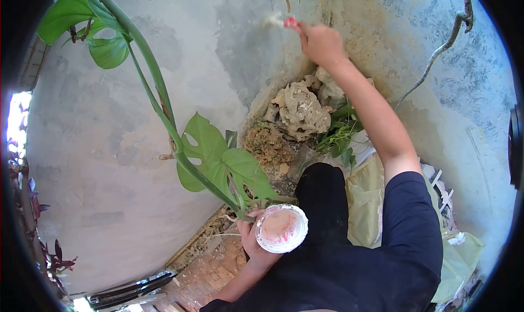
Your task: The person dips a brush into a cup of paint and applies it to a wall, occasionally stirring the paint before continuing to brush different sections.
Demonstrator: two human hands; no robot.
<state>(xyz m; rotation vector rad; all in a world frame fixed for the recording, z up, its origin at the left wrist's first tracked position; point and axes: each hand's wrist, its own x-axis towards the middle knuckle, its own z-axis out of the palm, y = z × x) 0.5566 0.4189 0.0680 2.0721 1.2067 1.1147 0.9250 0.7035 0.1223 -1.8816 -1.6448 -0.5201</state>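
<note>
My right hand [323,43] is closed around the red handle of a paintbrush [289,23], its pale bristles blurred against the wall. The arm is stretched up and forward toward the corner. Low in front of my body, my left hand [252,237] grips a white paint cup [281,229] from its left side. Whitish paint with red streaks shows inside the cup, and its rim is smeared white. On the wall [234,50], a darker grey patch lies left of the bristles.
A thick green plant stem [144,61] with large leaves [204,154] crosses on the left, reaching down beside the cup. Rough rocks [300,110] and small greenery [344,140] fill the corner. A thin branch [442,49] hangs at right; pale plastic sheeting [364,197] lies by my leg.
</note>
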